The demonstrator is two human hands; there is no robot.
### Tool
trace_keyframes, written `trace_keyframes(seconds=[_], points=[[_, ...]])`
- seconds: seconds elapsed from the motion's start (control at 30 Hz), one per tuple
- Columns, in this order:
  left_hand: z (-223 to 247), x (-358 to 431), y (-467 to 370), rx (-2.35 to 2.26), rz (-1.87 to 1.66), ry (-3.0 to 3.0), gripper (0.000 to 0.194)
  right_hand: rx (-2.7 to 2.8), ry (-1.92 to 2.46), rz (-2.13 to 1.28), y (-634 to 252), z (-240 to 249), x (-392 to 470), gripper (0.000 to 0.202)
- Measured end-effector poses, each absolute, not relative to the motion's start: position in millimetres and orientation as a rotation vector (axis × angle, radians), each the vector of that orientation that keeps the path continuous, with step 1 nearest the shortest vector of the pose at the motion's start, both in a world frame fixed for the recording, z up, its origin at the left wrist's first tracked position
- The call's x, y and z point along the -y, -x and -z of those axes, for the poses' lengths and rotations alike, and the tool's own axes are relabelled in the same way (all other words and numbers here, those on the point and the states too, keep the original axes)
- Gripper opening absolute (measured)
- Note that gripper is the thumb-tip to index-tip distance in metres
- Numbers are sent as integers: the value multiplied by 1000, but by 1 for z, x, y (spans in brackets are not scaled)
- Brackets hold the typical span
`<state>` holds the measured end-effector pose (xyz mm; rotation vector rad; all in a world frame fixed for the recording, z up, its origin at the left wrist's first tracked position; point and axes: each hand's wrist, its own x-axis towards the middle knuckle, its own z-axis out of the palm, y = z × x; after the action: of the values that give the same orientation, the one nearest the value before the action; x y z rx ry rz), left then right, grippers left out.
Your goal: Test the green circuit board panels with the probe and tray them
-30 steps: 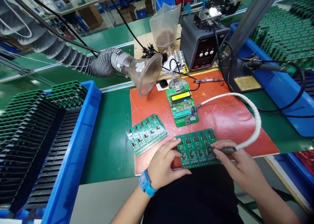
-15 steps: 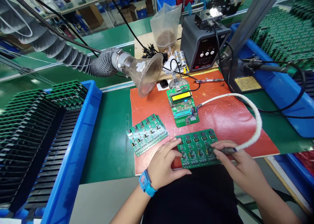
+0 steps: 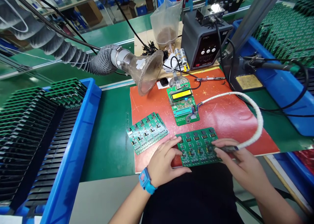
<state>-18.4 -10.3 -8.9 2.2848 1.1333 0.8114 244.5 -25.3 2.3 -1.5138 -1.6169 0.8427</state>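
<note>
A green circuit board panel (image 3: 197,147), with a row of small digit displays, lies on the red mat in front of me. My left hand (image 3: 168,163) grips its left edge, the fingertips on the board and the thumb along the near side. In my right hand (image 3: 241,160) is a dark probe (image 3: 228,148) on a white-sleeved cable (image 3: 258,119); its tip, partly hidden by my fingers, is at the board's right part. The cable runs to a green programmer board (image 3: 183,112) with a lit yellow screen (image 3: 181,94). Left of my hands lie overlapping board panels (image 3: 148,132).
A funnel-shaped fume hood (image 3: 150,73) reaches in from the left. Blue bins (image 3: 90,119) of upright boards flank the bench. Behind the red mat (image 3: 220,119) stand a soldering station (image 3: 206,41) and a plastic bag (image 3: 165,24). Tweezers (image 3: 209,78) lie at the mat's back.
The view has shifted slightly. Both hands keep their places on the board and the probe, with hardly any visible movement.
</note>
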Motion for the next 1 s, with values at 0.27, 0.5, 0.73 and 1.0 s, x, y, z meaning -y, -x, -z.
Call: trace_keyframes(seconds=[0.27, 0.5, 0.73, 1.0], points=[[9, 9, 19, -1122, -814, -2289, 47, 1459, 1524, -944, -243, -6, 26, 15], [9, 8, 18, -1102, -833, -2285, 46, 1403, 1567, -983, -245, -13, 25, 22], [8, 8, 19, -1090, -842, -2291, 47, 1445, 1490, -969, -228, -10, 30, 14], [9, 8, 19, -1092, -838, -2297, 46, 1548, 1455, -933, -224, -4, 29, 8]])
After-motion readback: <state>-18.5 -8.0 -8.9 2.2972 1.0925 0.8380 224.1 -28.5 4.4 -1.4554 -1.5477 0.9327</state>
